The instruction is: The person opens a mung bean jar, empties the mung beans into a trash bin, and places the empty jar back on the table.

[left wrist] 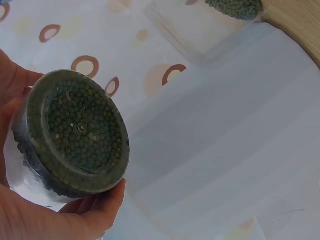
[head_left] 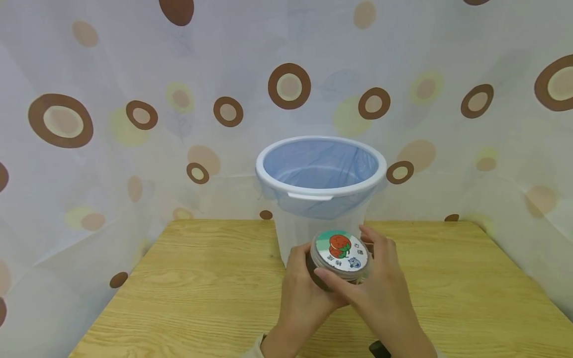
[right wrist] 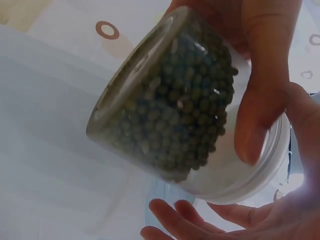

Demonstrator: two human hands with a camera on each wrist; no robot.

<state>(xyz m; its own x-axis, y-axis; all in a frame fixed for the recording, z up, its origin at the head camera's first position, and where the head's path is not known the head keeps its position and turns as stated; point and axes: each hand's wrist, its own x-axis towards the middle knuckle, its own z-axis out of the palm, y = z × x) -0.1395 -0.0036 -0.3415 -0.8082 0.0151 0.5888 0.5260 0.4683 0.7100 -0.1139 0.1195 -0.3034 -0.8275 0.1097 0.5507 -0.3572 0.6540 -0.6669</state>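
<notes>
Both hands hold a clear plastic jar point(head_left: 314, 271) of green mung beans in front of the bin. Its round lid point(head_left: 342, 251) has a white and green label with red fruit and faces up towards the head camera. My left hand point(head_left: 306, 288) grips the jar's body; in the left wrist view its fingers wrap the side, and the bean-covered base point(left wrist: 82, 130) shows. At the lid's rim, my right hand point(head_left: 380, 288) has its thumb on the near edge and fingers at the far side. In the right wrist view the beans point(right wrist: 170, 105) lie towards the base, below a bean-free band near the lid.
A white bin point(head_left: 320, 189) lined with a translucent blue bag stands behind the hands on the wooden table point(head_left: 206, 278). More green beans point(left wrist: 235, 7) show behind clear plastic beside it. A dotted white curtain point(head_left: 134, 59) surrounds the table. A black object point(head_left: 379, 349) lies by the right wrist.
</notes>
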